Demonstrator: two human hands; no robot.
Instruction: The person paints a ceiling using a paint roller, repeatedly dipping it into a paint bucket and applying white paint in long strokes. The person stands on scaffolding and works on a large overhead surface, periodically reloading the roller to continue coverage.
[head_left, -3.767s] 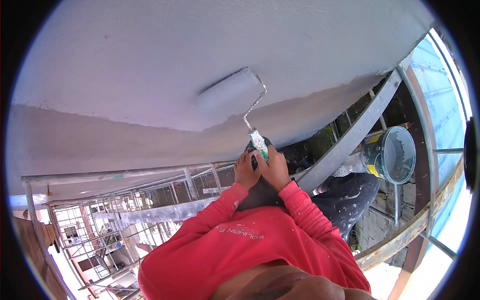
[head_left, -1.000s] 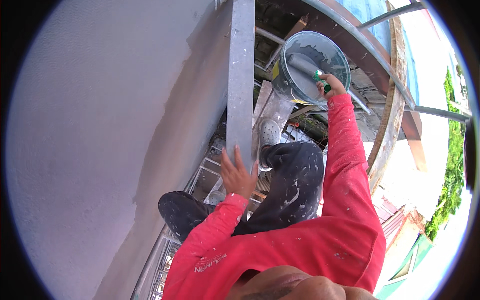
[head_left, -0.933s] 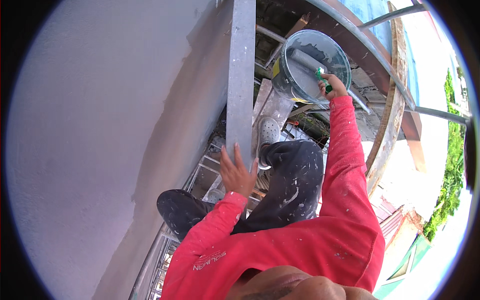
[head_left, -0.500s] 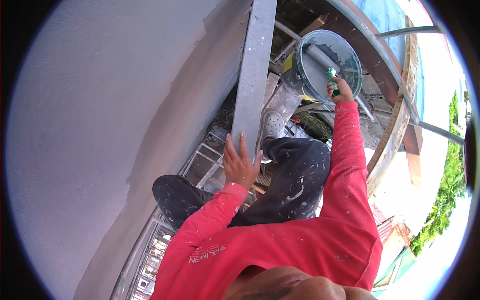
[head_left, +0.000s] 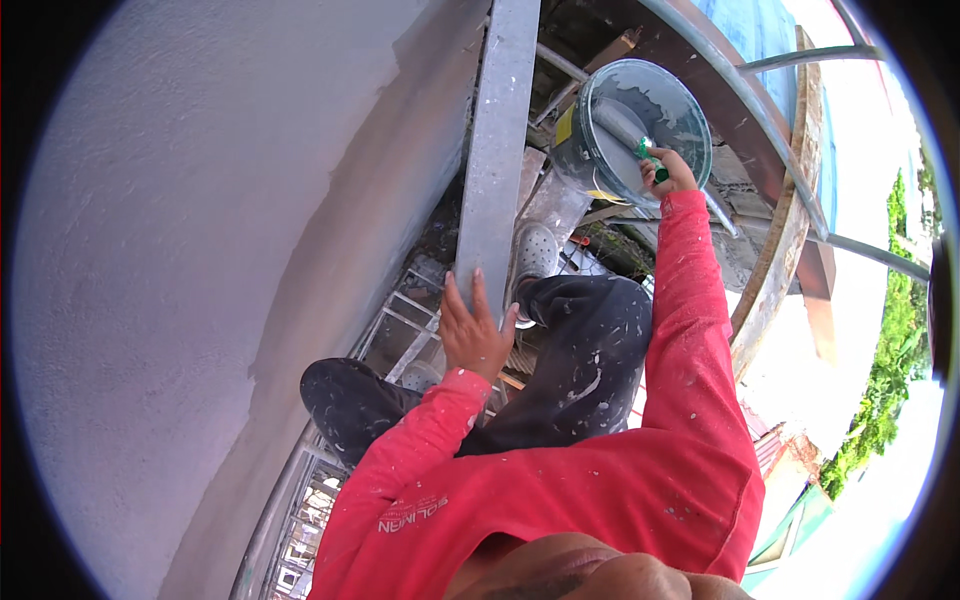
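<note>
The person's right hand (head_left: 668,172) has its grip wrapped tight around the green handle of a paint roller (head_left: 620,122). The fuzzy part of the roller is inside a big round bucket (head_left: 573,165), with grey paint in it. The left hand (head_left: 474,335) lies on a long grey beam (head_left: 498,150), its grip loose and its fingers spread apart. A big wall (head_left: 200,220) stands on the left, pale with a browner strip. A grey shoe (head_left: 538,248) is near the beam.
</note>
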